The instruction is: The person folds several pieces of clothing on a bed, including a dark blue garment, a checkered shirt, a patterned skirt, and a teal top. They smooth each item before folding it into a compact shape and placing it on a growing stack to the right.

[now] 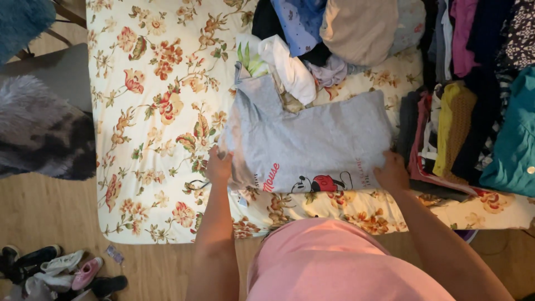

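A grey sweatshirt (312, 139) with a red and black cartoon print lies partly folded on the flowered bed sheet (150, 111). My left hand (218, 166) grips its left edge. At the garment's right edge, my right hand (391, 171) holds the fabric. A sleeve or hood part points toward the upper left. Both of my arms reach over the near edge of the bed.
A heap of loose clothes (329, 33) lies behind the sweatshirt. Folded garments (462, 128) are stacked on the right of the bed. Shoes (61, 270) sit on the wooden floor at lower left, and a fluffy grey rug (39, 128) lies at left.
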